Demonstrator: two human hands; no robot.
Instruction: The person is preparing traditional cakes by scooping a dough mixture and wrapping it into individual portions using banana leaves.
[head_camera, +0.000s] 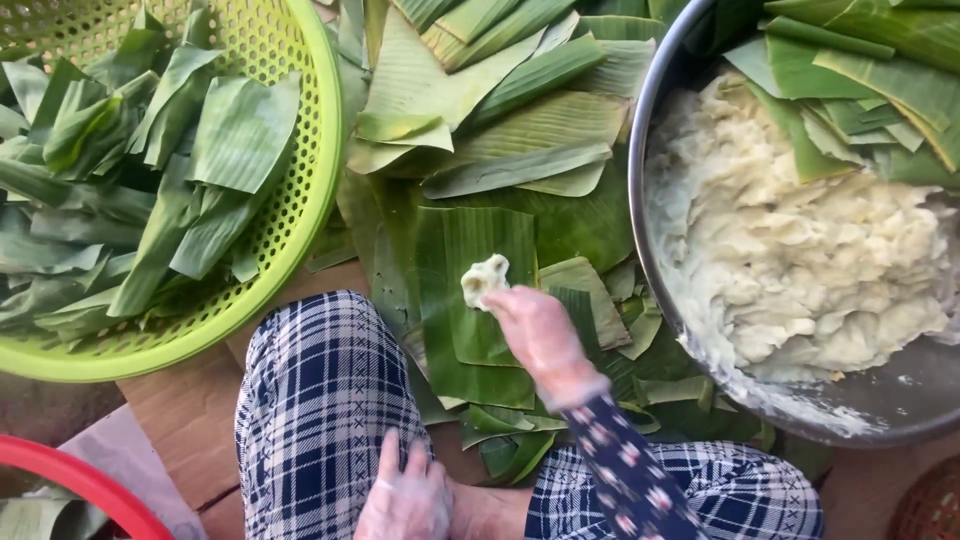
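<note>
Nearest the camera, the left hand (405, 495) lies flat on a checked trouser knee (320, 400), fingers loosely spread and holding nothing. Up ahead, the right hand (540, 335) reaches out in a thin glove, fingers pinched narrow round a lump of pale dough (485, 280), pressing it onto the banana leaf strip (478, 290) in the middle of the leaf pile. That lump looks soft and sticky, light as anything, likely to smear rather than roll, so a fingertip pinch from above suits it. By the look of it the leaf is thin and pliant, and may split along its ribs; best taken by its edges. Far right, a metal basin (880, 410) brims with the same dough. Far left, a green basket (290, 230) holds folded leaf parcels.
</note>
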